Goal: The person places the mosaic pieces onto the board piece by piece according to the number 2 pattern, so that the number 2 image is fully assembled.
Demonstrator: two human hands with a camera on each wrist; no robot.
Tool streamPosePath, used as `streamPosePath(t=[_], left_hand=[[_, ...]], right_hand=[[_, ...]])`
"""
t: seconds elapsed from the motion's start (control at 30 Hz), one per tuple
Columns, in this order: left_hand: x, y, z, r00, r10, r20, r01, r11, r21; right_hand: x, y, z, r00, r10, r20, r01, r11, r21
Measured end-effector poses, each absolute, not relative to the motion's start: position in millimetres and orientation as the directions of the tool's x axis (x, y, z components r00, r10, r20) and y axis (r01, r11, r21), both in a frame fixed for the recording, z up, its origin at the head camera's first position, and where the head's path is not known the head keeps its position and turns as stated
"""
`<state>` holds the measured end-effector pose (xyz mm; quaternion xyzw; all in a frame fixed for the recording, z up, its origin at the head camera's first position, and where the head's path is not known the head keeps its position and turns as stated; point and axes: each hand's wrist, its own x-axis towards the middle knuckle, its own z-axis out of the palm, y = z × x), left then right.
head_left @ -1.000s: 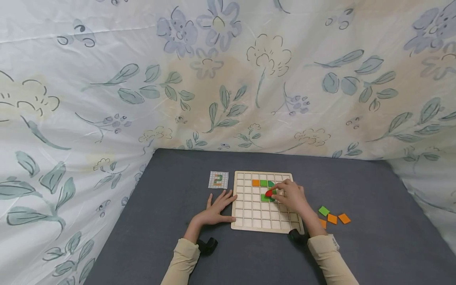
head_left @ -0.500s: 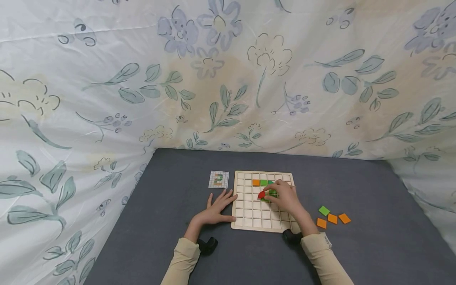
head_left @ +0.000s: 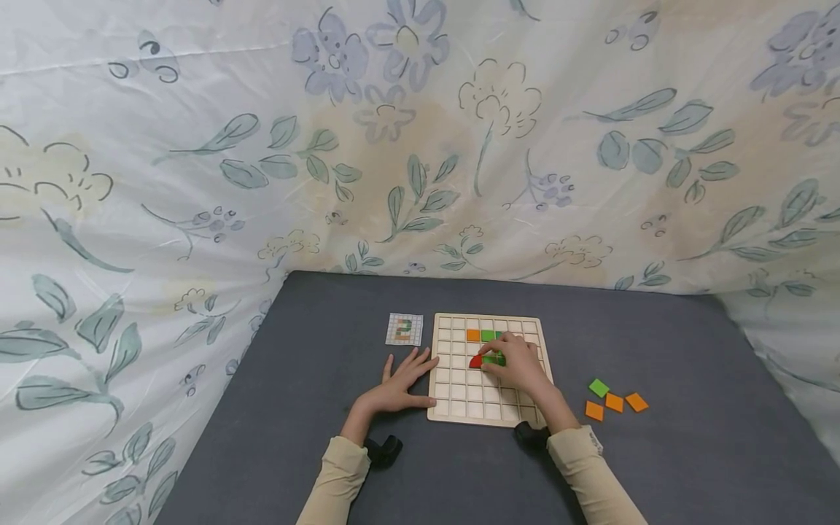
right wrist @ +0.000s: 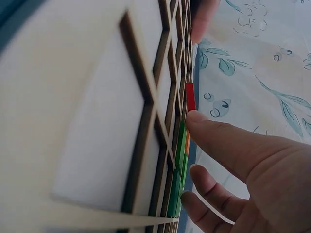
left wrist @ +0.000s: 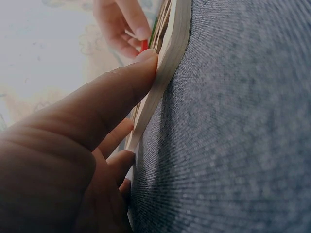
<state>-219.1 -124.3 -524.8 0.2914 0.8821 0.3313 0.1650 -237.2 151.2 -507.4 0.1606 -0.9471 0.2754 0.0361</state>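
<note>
- Right hand (head_left: 520, 363): thumb and forefinger, drawn nearly together, pinched the red round-edged tile (head_left: 475, 362) at the wooden grid board (head_left: 453, 394), just left of green tiles (head_left: 494, 359); full seating could not be told.
- Left hand (head_left: 391, 390): fingers spread, gripping nothing, touching the board's left edge.
- Likely fault: a skewed tile might have caught on the dividers (right wrist: 138, 155).

Curved on one side, the red piece (head_left: 475, 362) is pinched in my right hand (head_left: 518, 362), just left of green pieces (head_left: 500, 359); whether it sits flush I can't quite tell. The pale wooden board (head_left: 458, 408), gridded into squares, lies flat on the table (head_left: 328, 328), my left hand (head_left: 392, 390) at its left edge.
</note>
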Motion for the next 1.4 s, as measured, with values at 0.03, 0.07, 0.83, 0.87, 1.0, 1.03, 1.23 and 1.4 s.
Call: streamPosePath(t=[0.03, 0.07, 0.83, 0.87, 1.0, 1.03, 1.23, 1.4], left_hand=[[-219.2, -124.1, -524.5, -0.775, 0.625, -0.096, 0.405, 0.608, 0.683], [-219.2, -124.1, -524.3, -0.774, 0.626, -0.093, 0.406, 0.604, 0.686], [-220.2, -123.6, -526.7, -0.780, 0.616, -0.108, 0.398, 0.622, 0.675], [-220.3, -123.5, -526.8, -0.780, 0.616, -0.108, 0.399, 0.622, 0.674], [-220.6, -123.5, -526.8, -0.782, 0.614, -0.108, 0.397, 0.624, 0.673], [-220.4, -123.5, -526.4, -0.781, 0.615, -0.108, 0.397, 0.623, 0.674], [-219.3, -123.6, -524.2, -0.779, 0.618, -0.110, 0.395, 0.619, 0.679], [-219.4, -123.8, -523.5, -0.776, 0.621, -0.108, 0.396, 0.614, 0.683]], right_hand=[[-237.6, 150.9, -507.9, -0.946, -0.283, 0.156, -0.323, 0.799, -0.507], [-238.1, 150.7, -508.5, -0.947, -0.281, 0.157, -0.322, 0.801, -0.504], [-238.4, 149.7, -507.4, -0.956, -0.276, 0.101, -0.288, 0.814, -0.504], [-238.2, 149.9, -507.1, -0.956, -0.276, 0.101, -0.288, 0.814, -0.504], [-237.2, 151.8, -506.2, -0.955, -0.278, 0.104, -0.291, 0.809, -0.510], [-237.1, 152.8, -506.2, -0.955, -0.277, 0.106, -0.291, 0.809, -0.511], [-235.7, 161.4, -505.2, -0.949, -0.287, 0.130, -0.313, 0.810, -0.496], [-235.1, 168.5, -502.8, -0.949, -0.277, 0.152, -0.316, 0.806, -0.502]])
